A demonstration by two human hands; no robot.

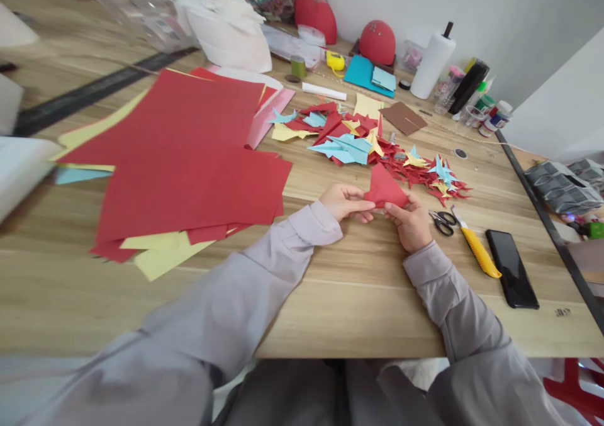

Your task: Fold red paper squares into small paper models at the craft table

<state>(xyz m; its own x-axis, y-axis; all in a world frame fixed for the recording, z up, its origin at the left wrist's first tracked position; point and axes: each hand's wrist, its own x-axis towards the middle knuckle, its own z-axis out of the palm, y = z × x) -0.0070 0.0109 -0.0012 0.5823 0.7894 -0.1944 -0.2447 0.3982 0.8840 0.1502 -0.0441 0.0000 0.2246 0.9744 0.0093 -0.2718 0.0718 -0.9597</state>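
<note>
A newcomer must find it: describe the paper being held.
On the table, look right of the big red sheets. There the left hand and right hand hold the red paper. Unlike the folded pieces beyond, it alone is held.

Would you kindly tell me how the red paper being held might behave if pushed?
The red paper is probably light, as the left hand and right hand merely pinch it. Its free tip shows no sag, suggesting some stiffness; looking thin, it may crease.

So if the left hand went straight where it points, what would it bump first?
Past the red paper it holds, the left hand would probably bump the right hand; depth is unclear.
</note>
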